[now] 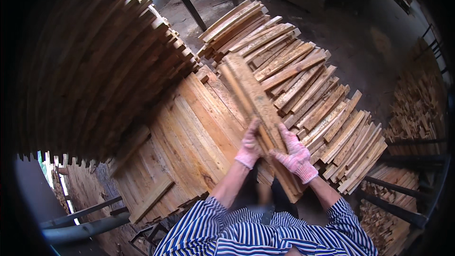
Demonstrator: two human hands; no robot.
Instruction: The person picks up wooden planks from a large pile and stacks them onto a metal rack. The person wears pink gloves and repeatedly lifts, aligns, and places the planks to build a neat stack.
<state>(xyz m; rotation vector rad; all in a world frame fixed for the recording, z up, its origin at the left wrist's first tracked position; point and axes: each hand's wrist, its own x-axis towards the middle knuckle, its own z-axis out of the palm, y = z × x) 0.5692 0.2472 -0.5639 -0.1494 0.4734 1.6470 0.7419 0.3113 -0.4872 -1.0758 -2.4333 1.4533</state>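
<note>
Between my two gloved hands is a small bundle of long wooden slats (258, 96), tilted with its far end up and to the left. My left hand (250, 146), in a pinkish knit glove, is closed against the bundle's left side. On the right side my right hand (295, 154) grips it, thumb across the top face. Under and left of the bundle lies a layer of flat boards (189, 132) set side by side. A long row of stacked slats (303, 85) runs along the right of the bundle.
A tall stack of slats (95, 57) rises at the left. Loose short pieces (154, 198) lie on the flat boards. More wood stands in metal racks (398, 213) at the right. A dark metal frame (187, 0) stands behind, and metal bars (85, 227) are at lower left.
</note>
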